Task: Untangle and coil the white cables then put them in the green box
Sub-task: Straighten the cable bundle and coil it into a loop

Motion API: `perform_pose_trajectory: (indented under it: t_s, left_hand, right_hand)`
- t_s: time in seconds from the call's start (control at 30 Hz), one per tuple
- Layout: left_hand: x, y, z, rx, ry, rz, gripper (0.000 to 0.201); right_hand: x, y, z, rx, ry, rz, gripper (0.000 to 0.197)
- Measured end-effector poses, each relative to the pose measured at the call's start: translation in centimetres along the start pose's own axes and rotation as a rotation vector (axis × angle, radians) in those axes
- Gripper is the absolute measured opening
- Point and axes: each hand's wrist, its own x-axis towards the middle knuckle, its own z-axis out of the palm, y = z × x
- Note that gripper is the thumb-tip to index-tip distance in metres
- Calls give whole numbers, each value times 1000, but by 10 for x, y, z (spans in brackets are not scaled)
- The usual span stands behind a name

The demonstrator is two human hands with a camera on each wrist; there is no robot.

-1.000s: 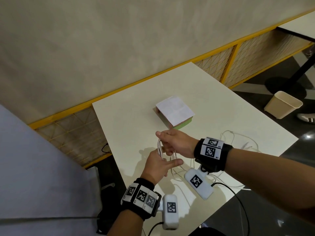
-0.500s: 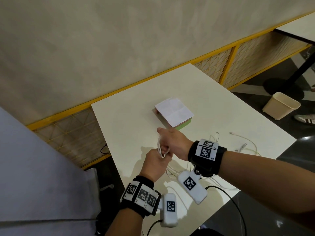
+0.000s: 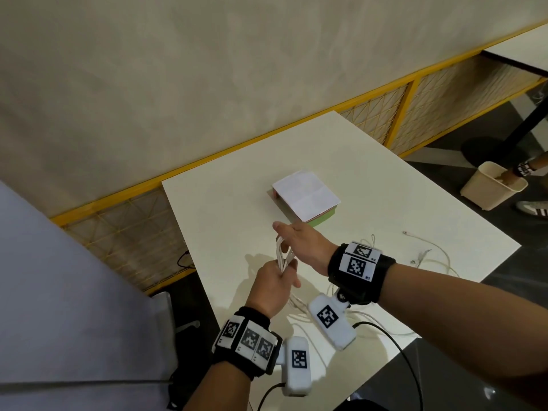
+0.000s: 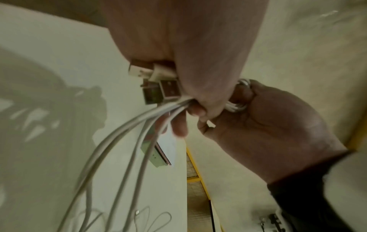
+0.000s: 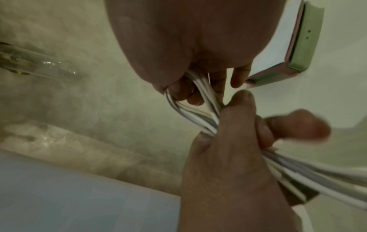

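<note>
A bundle of white cables (image 3: 283, 255) is held above the near part of the white table (image 3: 225, 221). My left hand (image 3: 274, 281) grips the bundle low down, and USB plugs (image 4: 157, 81) stick out beside its fingers. My right hand (image 3: 299, 243) holds the looped top of the bundle, fingers hooked through the loop (image 5: 190, 94). Loose cable lengths (image 3: 430, 256) trail over the table to the right. The green box (image 3: 321, 219) lies just beyond the hands, covered by a white sheet of paper (image 3: 305, 194).
A beige bin (image 3: 492, 192) stands on the floor at the right, with another person's hand and shoe beside it. A yellow-framed mesh panel (image 3: 394, 114) runs along the wall behind the table. The table's near edge is under my wrists.
My left hand went from open fingers to a grip on the bundle. My right hand lifted the loop slightly away from it. More loose cable now lies spread out on the right.
</note>
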Motion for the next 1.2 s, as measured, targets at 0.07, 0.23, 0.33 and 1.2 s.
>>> perform_pose_trajectory:
  t_s: [0.07, 0.23, 0.33, 1.2]
  left_hand:
    - [0, 0, 1, -138, 39, -33, 48]
    - [3, 0, -2, -414, 180, -128, 46]
    - [3, -3, -6, -322, 283, -150, 49]
    - [-15, -51, 26, -155, 193, -196, 69]
  right_hand:
    - [5, 1, 2, 5, -39, -39, 49]
    - [9, 41, 5, 170, -364, -17, 66]
    - [2, 74, 16, 62, -697, 62, 67]
    - [-10, 67, 5, -593, -191, -329, 28]
